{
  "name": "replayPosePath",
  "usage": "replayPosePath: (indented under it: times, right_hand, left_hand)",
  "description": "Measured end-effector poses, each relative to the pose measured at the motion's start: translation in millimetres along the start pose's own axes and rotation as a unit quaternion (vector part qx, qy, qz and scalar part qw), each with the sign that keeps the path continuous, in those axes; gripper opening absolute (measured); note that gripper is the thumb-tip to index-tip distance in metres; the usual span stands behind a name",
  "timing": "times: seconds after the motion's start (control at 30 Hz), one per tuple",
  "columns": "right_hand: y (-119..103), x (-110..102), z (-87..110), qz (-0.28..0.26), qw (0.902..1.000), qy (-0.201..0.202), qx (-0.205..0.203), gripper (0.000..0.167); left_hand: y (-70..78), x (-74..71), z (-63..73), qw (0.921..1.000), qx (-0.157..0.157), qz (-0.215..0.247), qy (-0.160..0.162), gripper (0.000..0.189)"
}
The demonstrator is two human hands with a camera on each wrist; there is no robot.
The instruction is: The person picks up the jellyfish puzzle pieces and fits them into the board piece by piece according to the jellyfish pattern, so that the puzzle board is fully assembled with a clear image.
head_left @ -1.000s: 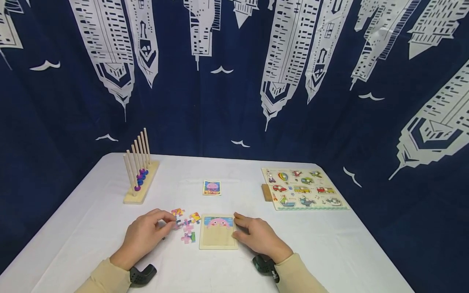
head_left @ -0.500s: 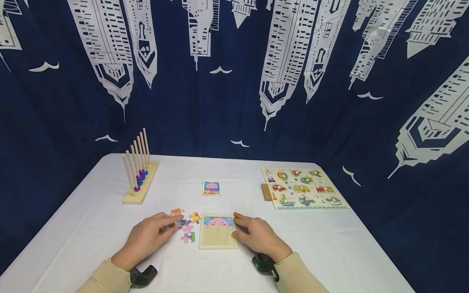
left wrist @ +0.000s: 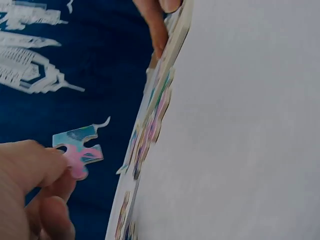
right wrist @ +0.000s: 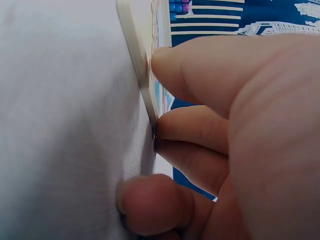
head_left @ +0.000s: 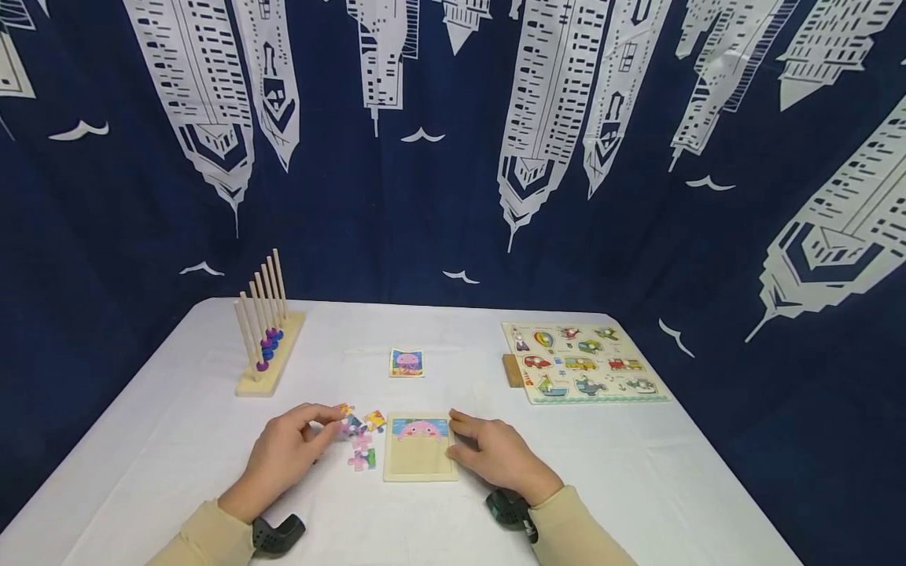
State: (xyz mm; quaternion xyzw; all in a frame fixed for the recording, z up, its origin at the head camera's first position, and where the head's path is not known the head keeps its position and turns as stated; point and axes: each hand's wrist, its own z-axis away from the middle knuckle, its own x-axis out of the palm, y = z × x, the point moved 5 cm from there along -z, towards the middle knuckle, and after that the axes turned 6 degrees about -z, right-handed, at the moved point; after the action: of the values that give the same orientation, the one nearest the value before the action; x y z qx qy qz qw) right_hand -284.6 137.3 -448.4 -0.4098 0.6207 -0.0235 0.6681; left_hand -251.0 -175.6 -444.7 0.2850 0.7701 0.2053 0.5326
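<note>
A square pale-wood puzzle tray (head_left: 421, 460) lies flat on the white-covered table (head_left: 425, 519); its far strip is filled with a pink face, the rest bare. Small multicoloured jigsaw pieces (head_left: 362, 442) remain loose to its left, too bunched to count surely. The left hand (head_left: 286, 448) has its grip pinching a pink-and-blue jigsaw piece (left wrist: 76, 156); the right hand (head_left: 502, 456) rests relaxed fingers against the tray's right edge.

Right hand (right wrist: 245, 130) touching wooden board (right wrist: 134, 47), white tablecloth (right wrist: 60, 100)

Upside-down white skyscrapers (head_left: 552, 102) and gulls (head_left: 74, 132) pattern the navy cloth backdrop (head_left: 382, 220). The white-covered desk (head_left: 651, 472) stands before it, evenly lit.
</note>
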Motion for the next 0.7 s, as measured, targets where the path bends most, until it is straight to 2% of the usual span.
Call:
replayPosePath:
  times: [0.1, 0.2, 0.47, 0.57, 0.7]
  right_hand:
    - [-0.3, 0.8, -1.6, -0.001, 1.0, -0.003, -0.001, 0.05]
    - [-0.4, 0.6, -1.8, 0.003, 1.0, -0.004, 0.001, 0.049]
    - [-1.0, 0.0, -3.2, 0.007, 1.0, -0.004, -0.006, 0.045]
    - [-0.5, 0.0, -3.8, 0.011, 0.9999, -0.002, -0.004, 0.043]
    - [0.0, -0.2, -4.3, 0.017, 0.9998, 0.001, -0.007, 0.042]
  left_hand:
    - [7.9, 2.4, -2.7, 0.9989, -0.009, 0.045, -0.009, 0.014]
    - [22.3, 12.0, -6.5, 0.9963, -0.013, 0.07, -0.048, 0.011]
    - [58.3, 51.1, -17.3, 0.9859, 0.022, 0.06, -0.154, 0.008]
    - [68.8, 65.2, -22.3, 0.9841, 0.038, 0.047, -0.167, 0.007]
    - [79.9, 80.8, -28.3, 0.9857, 0.056, 0.008, -0.159, 0.007]
